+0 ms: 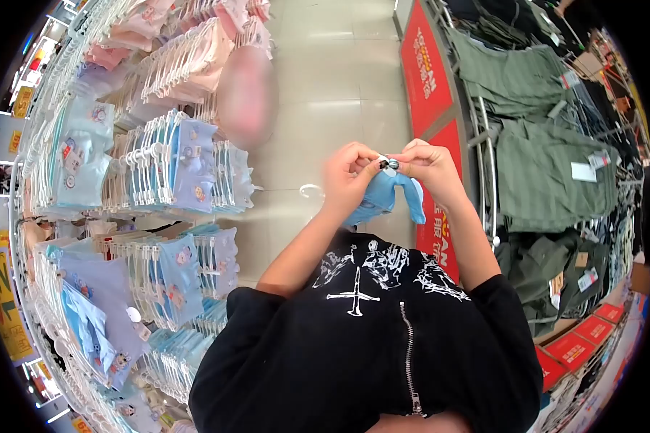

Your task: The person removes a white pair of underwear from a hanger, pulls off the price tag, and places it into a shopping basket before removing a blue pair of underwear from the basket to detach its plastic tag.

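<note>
Pale floor tiles form a straight aisle in the head view, bounded on both sides by shop clothing racks. Along the left side, white hangers carry closely packed pastel clothes in blue, lilac and pink, arranged in upper and lower rows. A blurred pink patch covers part of the upper row at the aisle edge; its content cannot be told. On the right side, a metal rack holds green clothes with white tags, and darker clothes below. Red panels with white and yellow print line the aisle side of this rack. A yellow sign marked 12 stands at the far left edge.

At the lower centre, the wearer's black shirt, with white print and a zipper, fills the foreground. Above it, the left hand and right hand meet, both pinching a small dark, shiny piece between the fingertips. Blue cloth hangs directly beneath the fingers, over the aisle. A white hook projects beside the left hand.
</note>
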Tool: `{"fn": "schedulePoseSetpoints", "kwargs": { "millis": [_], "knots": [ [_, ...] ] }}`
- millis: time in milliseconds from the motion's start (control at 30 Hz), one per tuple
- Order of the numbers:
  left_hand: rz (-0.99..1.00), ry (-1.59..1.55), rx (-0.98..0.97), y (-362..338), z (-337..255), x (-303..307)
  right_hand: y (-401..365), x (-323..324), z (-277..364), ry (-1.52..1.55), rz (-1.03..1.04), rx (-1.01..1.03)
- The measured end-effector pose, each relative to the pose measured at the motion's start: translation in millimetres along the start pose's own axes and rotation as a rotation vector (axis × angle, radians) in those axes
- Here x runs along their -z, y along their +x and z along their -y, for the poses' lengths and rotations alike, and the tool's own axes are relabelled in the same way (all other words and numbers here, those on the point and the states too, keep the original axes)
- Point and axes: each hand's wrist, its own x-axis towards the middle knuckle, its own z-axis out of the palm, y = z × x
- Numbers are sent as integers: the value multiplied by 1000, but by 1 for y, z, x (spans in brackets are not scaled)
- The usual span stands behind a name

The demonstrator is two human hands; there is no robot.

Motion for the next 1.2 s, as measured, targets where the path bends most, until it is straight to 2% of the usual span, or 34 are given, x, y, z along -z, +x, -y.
{"fn": "schedulePoseSetpoints", "kwargs": {
  "millis": [100, 200, 300, 333, 433, 467, 533, 567, 633, 767, 833, 867, 1000, 1067, 1133, 1200],
  "knots": [
    [-42, -23, 84, 29, 8, 23, 40, -11, 2, 14, 54, -62],
    [-46, 5, 142, 55, 21, 46, 72, -27, 2, -2, 50, -32],
    [-33, 17, 184, 65, 26, 60, 94, -37, -14, -465, 108, -73],
    [-25, 14, 185, 68, 24, 64, 98, -43, -14, -521, 107, -28],
    [-87, 213, 7, 80, 19, 77, 115, -50, -20, -490, 68, 11],
    [-157, 326, -103, 84, 18, 85, 121, -49, -17, -456, 61, -29],
    [-302, 559, -313, 92, 15, 112, 135, -39, -22, -340, -40, 31],
    [-358, 568, -298, 91, 18, 128, 141, -34, -23, -280, -87, 60],
    [-476, 586, -281, 85, 28, 159, 148, -25, -17, 27, -91, 69],
    [-563, 526, 44, 52, 57, 183, 160, -2, -22, 384, -94, 53],
    [-561, 412, 228, 36, 69, 183, 164, 4, -31, 442, -94, -12],
    [-518, 351, 239, 34, 56, 178, 167, 6, -36, 469, -97, -45],
    [-639, 147, 110, 38, 41, 168, 166, 13, -51, 430, 23, -108],
    [-617, -16, 72, 43, 15, 163, 166, 32, -66, 159, 115, -87],
    [-582, 17, -10, 46, 3, 158, 163, 45, -67, -53, 243, -79],
    [-515, 101, -41, 46, 3, 151, 158, 31, -43, -67, 156, 37]
  ]
}}
